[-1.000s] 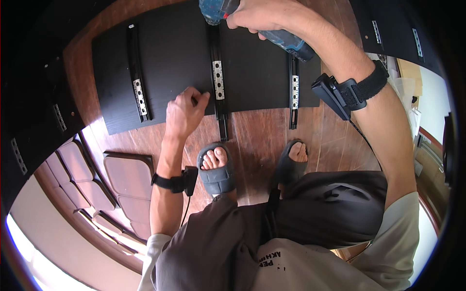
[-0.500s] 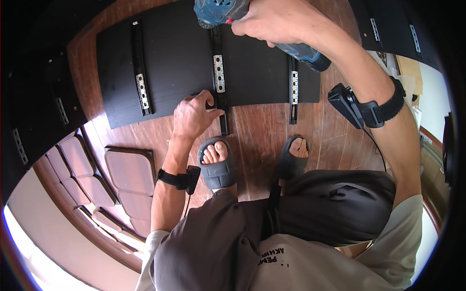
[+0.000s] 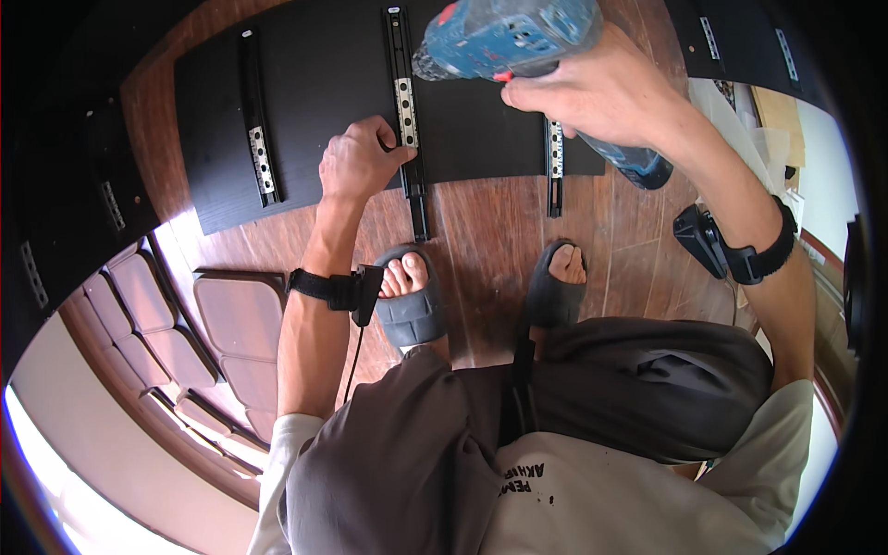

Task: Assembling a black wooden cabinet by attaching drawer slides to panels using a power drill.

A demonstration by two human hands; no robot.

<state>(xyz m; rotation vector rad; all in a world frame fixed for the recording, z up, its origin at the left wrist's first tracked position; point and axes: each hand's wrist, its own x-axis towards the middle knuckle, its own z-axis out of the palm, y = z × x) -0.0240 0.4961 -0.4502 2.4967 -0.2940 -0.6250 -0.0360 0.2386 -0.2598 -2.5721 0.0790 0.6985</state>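
My right hand (image 3: 615, 92) is wrapped round the grip of a blue cordless drill (image 3: 513, 37), held above the black board with its chuck pointing left. Below that chuck lies the middle drawer slide (image 3: 404, 102), a black rail with a perforated silver strip. My left hand (image 3: 356, 162) is closed at this slide, its thumb against the strip and the fingers bent; the exact grip is partly hidden. The slide runs across the black board (image 3: 319, 102), and its near end juts past the board's edge. Whether a screw is held cannot be seen.
Two more slides lie on the board, a left slide (image 3: 261, 157) and a right slide (image 3: 555, 157). Dark panels with silver strips stand at both sides. A brown cushioned seat (image 3: 239, 319) is on the left. My sandalled feet rest on the wooden floor (image 3: 481, 268).
The drill has swung down and right, its chuck now beside the middle slide. My left hand has slid up along this slide, from its near end onto the silver strip.
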